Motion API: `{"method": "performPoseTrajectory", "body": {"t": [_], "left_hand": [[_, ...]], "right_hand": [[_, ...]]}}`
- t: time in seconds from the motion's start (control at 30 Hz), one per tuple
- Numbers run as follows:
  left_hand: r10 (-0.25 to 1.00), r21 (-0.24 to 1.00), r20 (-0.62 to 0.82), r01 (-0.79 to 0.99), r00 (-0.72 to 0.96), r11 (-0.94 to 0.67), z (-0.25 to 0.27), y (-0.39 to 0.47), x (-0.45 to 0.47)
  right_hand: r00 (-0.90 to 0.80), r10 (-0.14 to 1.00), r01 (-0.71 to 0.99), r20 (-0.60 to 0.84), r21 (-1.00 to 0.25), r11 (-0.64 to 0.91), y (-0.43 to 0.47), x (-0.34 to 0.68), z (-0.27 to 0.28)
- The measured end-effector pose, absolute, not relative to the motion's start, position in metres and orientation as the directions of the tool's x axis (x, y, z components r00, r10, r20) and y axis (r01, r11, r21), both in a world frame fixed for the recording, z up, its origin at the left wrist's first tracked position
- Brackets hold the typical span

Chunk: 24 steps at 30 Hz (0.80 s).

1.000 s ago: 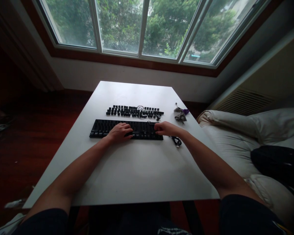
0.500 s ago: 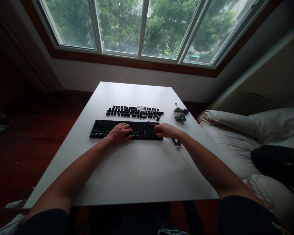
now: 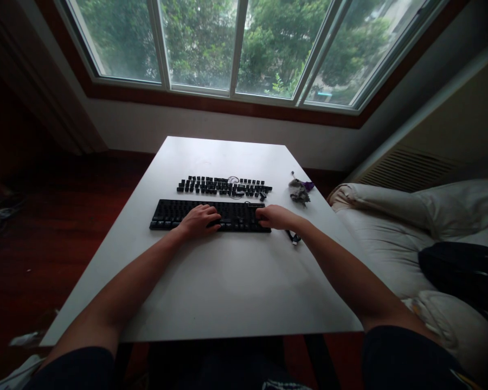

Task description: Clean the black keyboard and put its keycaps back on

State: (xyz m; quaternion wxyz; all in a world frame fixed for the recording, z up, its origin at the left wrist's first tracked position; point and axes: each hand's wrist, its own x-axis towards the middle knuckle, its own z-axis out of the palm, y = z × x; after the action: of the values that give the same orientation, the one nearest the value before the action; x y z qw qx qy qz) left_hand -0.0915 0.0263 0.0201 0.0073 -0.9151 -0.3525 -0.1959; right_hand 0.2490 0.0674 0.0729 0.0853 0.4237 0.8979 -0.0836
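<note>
A black keyboard (image 3: 168, 214) lies on the white table (image 3: 228, 287). My left hand (image 3: 199, 221) rests on its middle, fingers stretched out over the keys and the thumb at the front edge. At the keyboard's right end, my right hand (image 3: 276, 216) is closed, with its fingertips bent down onto the keys. Whatever those fingers may hold is hidden. Behind the keyboard, loose black keycaps (image 3: 211, 187) stand in several rows, with a thin wire loop (image 3: 233, 179) among them.
A crumpled grey and purple cloth (image 3: 299, 192) lies at the table's right side. Near my right wrist is a black cable with a plug (image 3: 295, 240). To the right stands a pale sofa (image 3: 374, 233) with a dark bag (image 3: 463, 271); a window is ahead.
</note>
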Motion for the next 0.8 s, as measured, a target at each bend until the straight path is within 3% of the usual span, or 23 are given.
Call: {"method": "performPoseTrajectory", "body": {"t": [0.23, 0.43, 0.63, 0.8], "left_hand": [[0.64, 0.128, 0.364, 0.645, 0.677, -0.754, 0.02, 0.026, -0.092], [0.645, 0.128, 0.365, 0.65, 0.671, -0.749, 0.019, 0.026, -0.091], [0.639, 0.125, 0.369, 0.645, 0.675, -0.754, 0.019, 0.026, -0.092], [0.641, 0.126, 0.366, 0.647, 0.675, -0.752, 0.019, 0.026, -0.092]], "right_hand": [[-0.644, 0.735, 0.76, -0.212, -0.29, 0.582, 0.075, 0.261, 0.065], [-0.64, 0.741, 0.762, -0.203, -0.285, 0.581, 0.073, 0.26, 0.066], [-0.652, 0.722, 0.746, -0.231, -0.361, 0.559, 0.081, 0.267, 0.062], [-0.645, 0.732, 0.758, -0.22, -0.306, 0.576, 0.077, 0.264, 0.064]]}}
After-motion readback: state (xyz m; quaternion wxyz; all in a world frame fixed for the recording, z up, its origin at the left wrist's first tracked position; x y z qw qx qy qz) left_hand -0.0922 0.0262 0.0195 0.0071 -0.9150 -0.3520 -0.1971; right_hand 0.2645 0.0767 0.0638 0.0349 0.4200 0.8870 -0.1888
